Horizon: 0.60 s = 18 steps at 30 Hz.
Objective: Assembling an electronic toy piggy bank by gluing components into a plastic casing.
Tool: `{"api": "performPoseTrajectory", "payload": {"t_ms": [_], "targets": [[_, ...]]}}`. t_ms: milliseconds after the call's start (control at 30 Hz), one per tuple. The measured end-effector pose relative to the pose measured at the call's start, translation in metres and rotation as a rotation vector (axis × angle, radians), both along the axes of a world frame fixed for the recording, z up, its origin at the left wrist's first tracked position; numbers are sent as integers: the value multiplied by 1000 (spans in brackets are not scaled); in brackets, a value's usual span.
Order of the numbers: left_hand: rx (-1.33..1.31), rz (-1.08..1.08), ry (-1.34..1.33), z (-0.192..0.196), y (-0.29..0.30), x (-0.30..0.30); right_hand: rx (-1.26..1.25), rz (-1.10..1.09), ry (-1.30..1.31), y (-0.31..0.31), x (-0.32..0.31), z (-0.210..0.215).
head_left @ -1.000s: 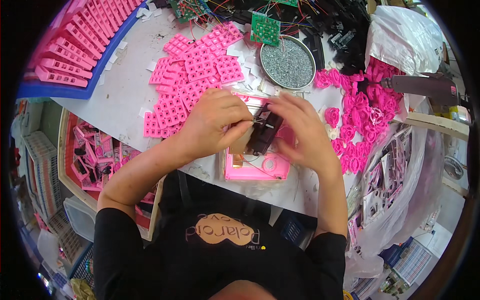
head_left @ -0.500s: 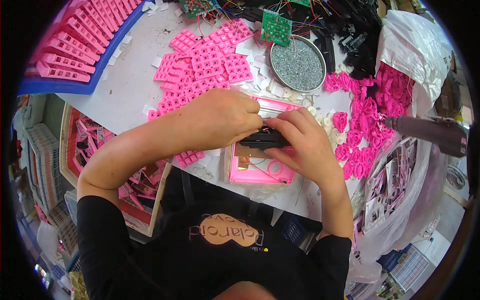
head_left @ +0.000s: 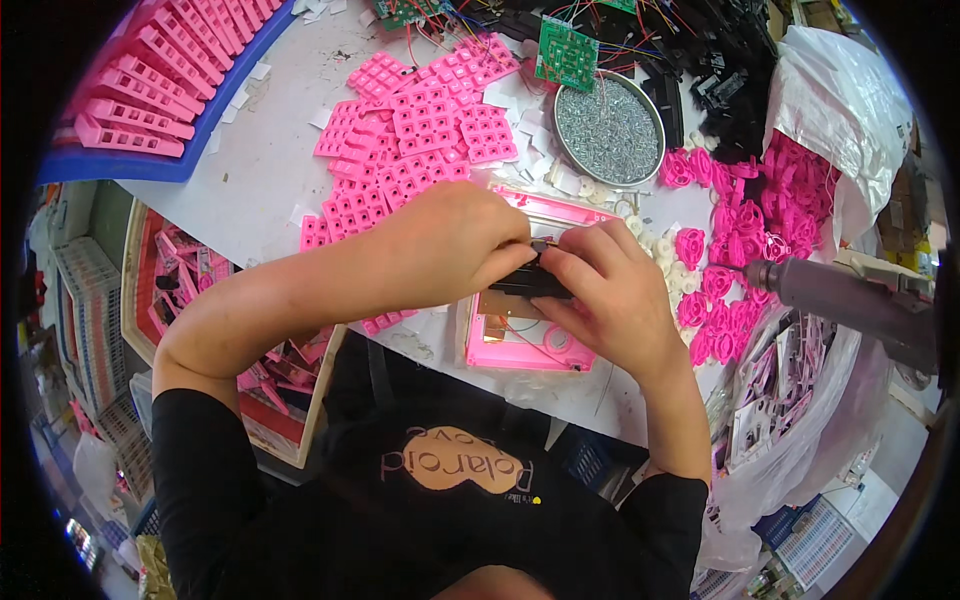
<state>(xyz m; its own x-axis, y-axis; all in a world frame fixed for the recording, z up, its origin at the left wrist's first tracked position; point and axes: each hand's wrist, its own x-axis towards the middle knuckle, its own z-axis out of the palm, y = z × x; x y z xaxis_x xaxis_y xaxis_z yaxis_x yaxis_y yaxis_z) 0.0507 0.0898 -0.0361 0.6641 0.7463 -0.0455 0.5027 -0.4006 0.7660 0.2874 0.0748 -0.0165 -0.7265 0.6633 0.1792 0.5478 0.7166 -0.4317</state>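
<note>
Both hands meet over a pink rectangular plastic housing [head_left: 520, 345] lying near the table's front edge. My left hand [head_left: 445, 245] and my right hand [head_left: 610, 290] pinch a small black part [head_left: 528, 285] between their fingertips, just above the housing. Thin wires and a small board show inside the housing. Much of the black part is hidden by my fingers.
Pink keypad pieces [head_left: 420, 130] are spread behind my hands. A round metal tin of screws [head_left: 608, 130] sits at the back right, pink round parts [head_left: 740, 220] beside it. An electric screwdriver [head_left: 850, 300] lies at the right. A blue tray of pink shells [head_left: 140, 90] is far left.
The view has shifted and my hands now sit lower and closer together over the housing. The black part has turned from upright to lying flat between my fingers.
</note>
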Motion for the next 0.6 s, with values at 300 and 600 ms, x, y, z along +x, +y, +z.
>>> {"api": "performPoseTrajectory", "payload": {"t_ms": [300, 600], "targets": [[-152, 5, -107, -1, 23, 7, 200, -86, -155, -18, -14, 5], [-192, -66, -58, 4, 33, 12, 209, -104, -158, -24, -13, 4]]}}
